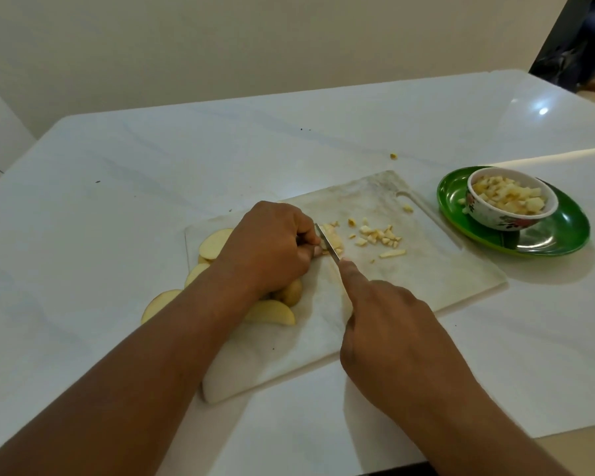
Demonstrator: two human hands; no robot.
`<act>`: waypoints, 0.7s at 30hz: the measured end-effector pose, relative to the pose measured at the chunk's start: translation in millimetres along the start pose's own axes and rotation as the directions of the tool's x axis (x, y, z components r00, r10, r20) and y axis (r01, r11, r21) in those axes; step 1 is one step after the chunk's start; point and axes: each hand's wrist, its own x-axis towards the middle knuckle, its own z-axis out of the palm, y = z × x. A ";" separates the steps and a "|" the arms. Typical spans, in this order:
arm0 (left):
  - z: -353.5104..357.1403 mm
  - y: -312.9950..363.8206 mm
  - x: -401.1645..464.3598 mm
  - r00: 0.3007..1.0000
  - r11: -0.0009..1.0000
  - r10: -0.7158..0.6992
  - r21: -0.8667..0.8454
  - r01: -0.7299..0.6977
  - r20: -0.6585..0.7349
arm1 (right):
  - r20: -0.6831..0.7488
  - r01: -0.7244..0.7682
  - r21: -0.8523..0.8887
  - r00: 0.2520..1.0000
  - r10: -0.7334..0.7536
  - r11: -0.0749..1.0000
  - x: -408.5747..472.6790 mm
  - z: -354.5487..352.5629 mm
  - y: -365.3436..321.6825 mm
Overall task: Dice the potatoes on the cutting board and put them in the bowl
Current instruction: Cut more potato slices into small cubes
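On the white cutting board (pixel 409 266), my left hand (pixel 272 245) curls its fingers over a potato piece (pixel 335 239) and holds it down. My right hand (pixel 389 324) grips a knife (pixel 327 242), index finger stretched along the blade's back, with the blade set into that piece. Small diced bits (pixel 380 235) lie scattered just right of the blade. Potato slices (pixel 215 242) are piled at the board's left end, partly under my left forearm. A floral bowl (pixel 512 219) heaped with diced potato stands on a green plate (pixel 560 235) to the right of the board.
The board lies on a white marble-look table (pixel 152 166). One stray potato bit (pixel 393 155) sits on the table behind the board. A slice (pixel 158 304) hangs over the board's left edge. The table's front edge runs close to my forearms.
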 end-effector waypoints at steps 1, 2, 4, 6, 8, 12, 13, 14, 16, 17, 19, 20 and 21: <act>0.6 -0.1 -0.2 1.000 1.000 -0.010 -0.007 0.010 -0.003 | 0.010 -0.013 -0.002 1.000 0.013 1.000 -5.4 -1.6 0.9; 0.7 -0.2 -0.1 1.000 1.000 -0.016 -0.009 0.016 -0.006 | 0.020 -0.026 -0.007 0.999 0.026 1.000 -10.4 -3.8 1.3; 1.1 0.2 0.1 1.000 1.000 -0.015 -0.008 0.015 -0.014 | 0.043 -0.042 -0.016 0.998 0.043 0.999 -21.1 -7.6 0.9; 0.7 0.2 0.0 1.000 1.000 -0.011 -0.011 0.011 -0.020 | 0.065 -0.053 -0.023 0.996 0.055 0.998 -30.1 -12.8 -0.1; 0.6 0.0 0.1 1.000 1.000 -0.018 -0.014 0.018 -0.017 | 0.073 -0.060 -0.030 0.995 0.062 0.998 -37.6 -21.6 0.2; -0.5 -3.2 0.7 0.997 0.994 -0.077 -0.075 0.075 -0.024 | -0.015 0.001 -0.049 1.000 -0.001 0.999 -34.9 -34.6 -5.9; 0.1 -4.4 0.7 0.996 0.992 -0.089 -0.095 0.086 -0.026 | -0.044 0.013 -0.049 0.999 -0.015 0.999 -28.4 -33.1 -8.1; 0.1 -5.2 0.7 0.995 0.990 -0.093 -0.108 0.090 -0.030 | -0.063 0.017 -0.048 0.998 -0.020 0.999 -19.6 -30.2 -10.3; 0.6 -6.4 -0.5 0.994 0.988 -0.097 -0.123 0.090 -0.053 | -0.069 0.012 -0.049 0.998 -0.016 0.999 -0.6 -21.2 -13.3; 0.4 -6.3 -1.6 0.993 0.989 -0.091 -0.127 0.081 -0.075 | -0.068 0.008 -0.048 0.998 -0.012 0.999 6.9 -16.7 -14.3; -0.6 -4.9 -3.6 0.990 0.990 -0.069 -0.130 0.053 -0.123 | -0.068 0.014 -0.048 0.998 -0.017 0.999 17.2 -9.4 -14.8; -1.3 -4.1 -4.0 0.988 0.992 -0.060 -0.123 0.043 -0.142 | -0.069 0.024 -0.053 0.997 -0.028 0.998 19.8 -7.0 -14.4; -2.0 -3.9 -4.6 0.986 0.994 -0.055 -0.104 0.039 -0.157 | -0.067 0.035 -0.057 0.997 -0.039 0.998 20.9 -4.2 -14.2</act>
